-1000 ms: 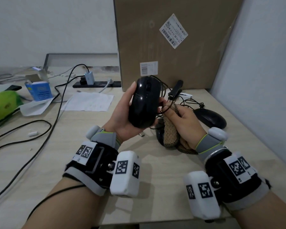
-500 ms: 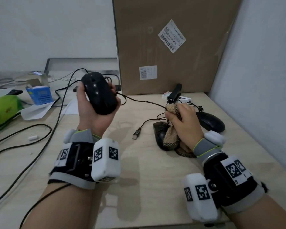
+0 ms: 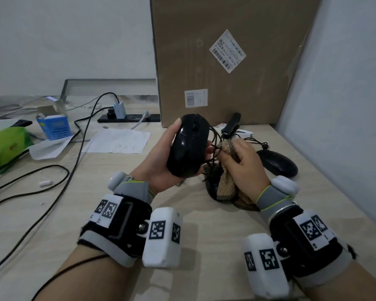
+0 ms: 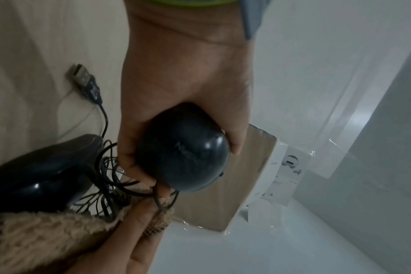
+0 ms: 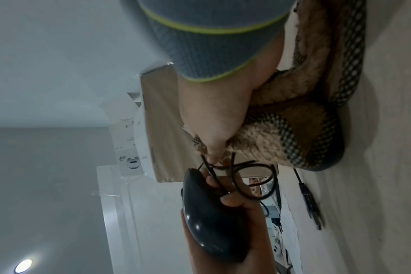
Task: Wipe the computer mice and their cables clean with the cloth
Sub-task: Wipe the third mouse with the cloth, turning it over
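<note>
My left hand [image 3: 172,157] grips a glossy black mouse [image 3: 188,145] [image 4: 183,157] [image 5: 209,218] held upright above the desk. Its thin black cable [image 3: 214,148] [image 5: 237,178] loops in a bunch between both hands. My right hand [image 3: 240,161] pinches the tan fleece cloth [image 3: 227,172] [image 4: 42,241] [image 5: 282,133] around the cable right beside the mouse. The cloth hangs down over a second black mouse [image 3: 212,187] [image 4: 35,174] lying on the desk. A third black mouse [image 3: 277,162] lies to the right. The USB plug [image 4: 86,84] [image 5: 311,205] rests on the desk.
A big cardboard box [image 3: 226,57] stands against the back, a grey wall on the right. A black clip [image 3: 231,124], a power strip [image 3: 128,118], paper sheets [image 3: 117,141], a blue box [image 3: 54,126], a green pack [image 3: 4,146] and loose cables [image 3: 74,157] occupy the left and back of the wooden desk [image 3: 204,231].
My left hand, which had pulled the mouse out to the left and stretched the cable, has brought it back beside the right hand. The cable is bunched again.
</note>
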A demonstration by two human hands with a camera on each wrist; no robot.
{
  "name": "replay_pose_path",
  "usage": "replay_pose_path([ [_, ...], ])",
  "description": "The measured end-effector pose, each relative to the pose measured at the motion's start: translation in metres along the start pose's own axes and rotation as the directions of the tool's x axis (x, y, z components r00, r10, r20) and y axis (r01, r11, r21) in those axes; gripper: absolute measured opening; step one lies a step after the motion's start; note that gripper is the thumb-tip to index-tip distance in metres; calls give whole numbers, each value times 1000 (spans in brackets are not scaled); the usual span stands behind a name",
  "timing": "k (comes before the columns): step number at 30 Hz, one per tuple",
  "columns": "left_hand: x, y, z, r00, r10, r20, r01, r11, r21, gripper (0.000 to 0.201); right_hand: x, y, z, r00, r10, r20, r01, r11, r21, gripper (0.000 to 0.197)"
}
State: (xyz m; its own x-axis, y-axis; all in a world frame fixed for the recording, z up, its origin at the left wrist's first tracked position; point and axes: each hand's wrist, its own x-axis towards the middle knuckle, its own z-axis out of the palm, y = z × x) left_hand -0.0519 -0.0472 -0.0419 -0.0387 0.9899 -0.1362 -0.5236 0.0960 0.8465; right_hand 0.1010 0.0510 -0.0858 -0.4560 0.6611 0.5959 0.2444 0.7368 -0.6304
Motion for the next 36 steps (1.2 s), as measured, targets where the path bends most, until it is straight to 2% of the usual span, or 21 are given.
replay_pose_path([
  [4, 0, -3, 4, 1000, 20, 8, -20, 999, -36, 56, -1, 0, -2, 998, 9, 58, -8, 1000, -4, 14],
  [8, 2, -2, 6, 997, 72, 15, -70, 991, -117, 64, -1, 0, 0, 996, 29, 86, -27, 999, -27, 20],
  [11, 0, 4, -1, 979, 204, -9, -201, 954, -222, 63, -1, 2, 2, 995, 6, 104, 4, 996, -92, 37],
  [15, -2, 18, -16, 905, 405, -130, -425, 858, -289, 58, -2, 3, 5, 987, 11, 160, 13, 989, -150, 30],
  [18, -5, 29, -29, 837, 501, -221, -547, 775, -315, 56, -3, 1, 5, 983, 26, 181, 10, 981, -196, 24],
  [25, -12, 37, -48, 745, 585, -320, -667, 654, -358, 58, -5, 0, 3, 977, 94, 193, -37, 959, -281, 22],
  [26, -14, 40, -52, 731, 596, -333, -682, 629, -372, 57, -5, 1, 3, 979, 85, 187, -33, 963, -266, 20],
  [28, -18, 45, -61, 717, 598, -357, -696, 593, -405, 56, -4, 1, 2, 984, 62, 169, -29, 981, -192, 30],
  [29, -19, 47, -65, 723, 588, -363, -690, 595, -412, 55, -4, -1, 2, 987, 57, 151, -36, 989, -142, 32],
  [31, -19, 46, -68, 764, 553, -333, -645, 648, -405, 52, -4, -3, 2, 994, 64, 92, -61, 998, -35, 24],
  [36, -12, 35, -48, 925, 364, -112, -381, 893, -239, 55, -3, -1, 0, 992, 123, -35, -117, 985, 127, 20],
])
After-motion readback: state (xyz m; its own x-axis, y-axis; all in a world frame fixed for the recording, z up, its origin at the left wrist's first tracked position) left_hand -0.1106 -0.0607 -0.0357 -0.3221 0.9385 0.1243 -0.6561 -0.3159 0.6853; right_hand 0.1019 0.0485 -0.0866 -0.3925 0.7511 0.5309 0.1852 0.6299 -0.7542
